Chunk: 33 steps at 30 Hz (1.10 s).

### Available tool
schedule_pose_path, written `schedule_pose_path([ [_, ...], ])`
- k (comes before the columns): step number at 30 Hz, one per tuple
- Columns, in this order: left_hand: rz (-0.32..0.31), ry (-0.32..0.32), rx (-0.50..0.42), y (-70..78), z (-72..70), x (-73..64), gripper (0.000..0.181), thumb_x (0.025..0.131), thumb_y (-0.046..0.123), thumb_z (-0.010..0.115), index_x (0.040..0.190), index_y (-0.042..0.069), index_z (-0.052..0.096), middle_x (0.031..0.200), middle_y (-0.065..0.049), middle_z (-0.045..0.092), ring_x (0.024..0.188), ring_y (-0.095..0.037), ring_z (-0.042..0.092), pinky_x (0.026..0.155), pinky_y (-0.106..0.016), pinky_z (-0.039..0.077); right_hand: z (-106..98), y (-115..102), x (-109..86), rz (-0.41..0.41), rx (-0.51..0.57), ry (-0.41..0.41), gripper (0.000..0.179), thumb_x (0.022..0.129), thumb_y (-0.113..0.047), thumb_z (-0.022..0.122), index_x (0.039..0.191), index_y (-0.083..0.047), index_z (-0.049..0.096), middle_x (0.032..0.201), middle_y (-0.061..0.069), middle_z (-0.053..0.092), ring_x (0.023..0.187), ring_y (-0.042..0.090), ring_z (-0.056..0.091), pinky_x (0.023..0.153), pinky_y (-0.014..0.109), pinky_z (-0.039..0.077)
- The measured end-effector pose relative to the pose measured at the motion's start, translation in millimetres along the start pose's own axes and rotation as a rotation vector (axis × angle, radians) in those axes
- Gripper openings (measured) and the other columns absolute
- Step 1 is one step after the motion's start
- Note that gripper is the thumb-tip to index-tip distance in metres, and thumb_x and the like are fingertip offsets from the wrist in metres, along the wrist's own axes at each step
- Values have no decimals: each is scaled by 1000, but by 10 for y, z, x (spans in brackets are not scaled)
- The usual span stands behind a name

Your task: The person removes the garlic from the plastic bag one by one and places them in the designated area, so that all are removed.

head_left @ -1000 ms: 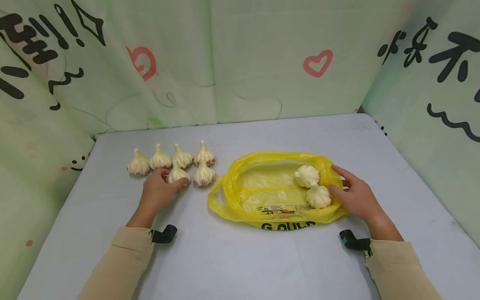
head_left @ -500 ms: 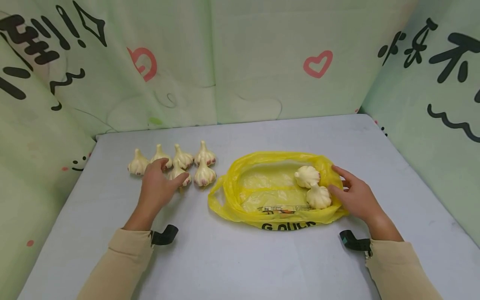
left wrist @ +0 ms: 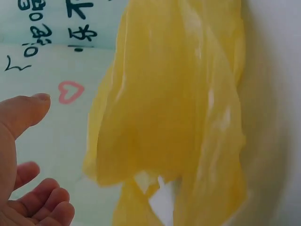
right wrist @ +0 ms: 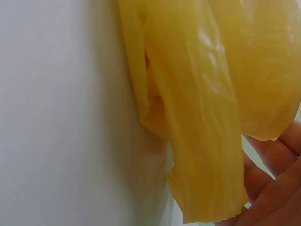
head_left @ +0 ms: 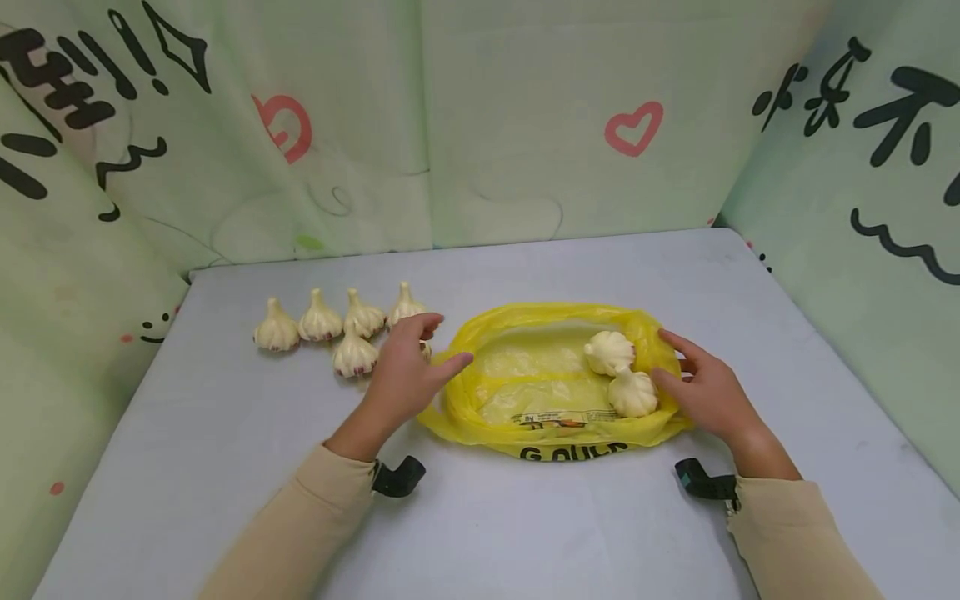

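A yellow plastic bag (head_left: 517,312) lies on the table with its mouth spread wide, and two garlic bulbs (head_left: 633,393) sit inside at its right end. My right hand (head_left: 708,387) holds the bag's right rim between thumb and fingers. My left hand (head_left: 405,367) is beside the bag's left end, thumb and fingers spread with nothing between them. It partly hides one garlic bulb (head_left: 426,351) and the bag's left handle. More garlic bulbs (head_left: 320,317) stand in two rows to its left. In the left wrist view, the bag (left wrist: 164,94) hangs in folds past the fingertips.
A white cloth covers the table (head_left: 525,533). Behind it and at both sides hang pale green curtains (head_left: 510,125) with black lettering and red hearts. A black wrist camera mount (head_left: 400,477) juts from the left sleeve, and another camera mount (head_left: 705,482) from the right.
My left hand has moved right, from the front garlic bulb to the bag's left end, lifting its fingers off that bulb. The right hand keeps its place on the bag.
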<state>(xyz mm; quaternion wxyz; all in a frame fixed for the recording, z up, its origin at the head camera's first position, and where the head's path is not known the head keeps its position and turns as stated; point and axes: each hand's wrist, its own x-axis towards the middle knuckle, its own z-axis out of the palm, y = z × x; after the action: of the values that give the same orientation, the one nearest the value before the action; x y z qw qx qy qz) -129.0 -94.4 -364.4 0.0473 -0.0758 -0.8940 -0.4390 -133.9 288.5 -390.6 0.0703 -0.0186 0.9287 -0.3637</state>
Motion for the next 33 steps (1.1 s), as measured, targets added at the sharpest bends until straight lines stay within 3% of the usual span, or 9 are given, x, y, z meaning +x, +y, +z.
schedule_pose_path([
  [5, 59, -95, -88, 157, 299, 75, 62, 88, 27, 80, 136, -2, 53, 130, -17, 59, 118, -32, 56, 99, -41, 47, 2, -11, -2, -5, -9, 3, 68, 102, -33, 54, 158, -4, 28, 150, 33, 36, 120, 47, 47, 92, 56, 48],
  [11, 66, -207, -175, 316, 555, 121, 61, 89, 29, 78, 138, 0, 53, 134, -16, 58, 120, -34, 56, 98, -41, 48, -5, -22, -11, -1, -10, 0, 67, 102, -33, 53, 158, -4, 27, 150, 33, 36, 120, 47, 47, 92, 56, 48],
  [26, 28, -342, -151, 615, 1041, 175, 46, 92, 24, 76, 133, 7, 62, 132, -6, 63, 116, -22, 60, 88, -24, 51, 8, -8, -29, -5, -26, 16, 67, 102, -32, 53, 157, -4, 29, 146, 33, 40, 116, 45, 50, 90, 53, 50],
  [33, 1, -391, -126, 666, 1209, 175, 46, 92, 27, 76, 133, 9, 63, 129, -2, 64, 113, -16, 60, 87, -20, 50, 12, -10, -33, -10, -24, 21, 67, 102, -32, 54, 157, -4, 29, 145, 33, 41, 115, 44, 51, 88, 50, 52],
])
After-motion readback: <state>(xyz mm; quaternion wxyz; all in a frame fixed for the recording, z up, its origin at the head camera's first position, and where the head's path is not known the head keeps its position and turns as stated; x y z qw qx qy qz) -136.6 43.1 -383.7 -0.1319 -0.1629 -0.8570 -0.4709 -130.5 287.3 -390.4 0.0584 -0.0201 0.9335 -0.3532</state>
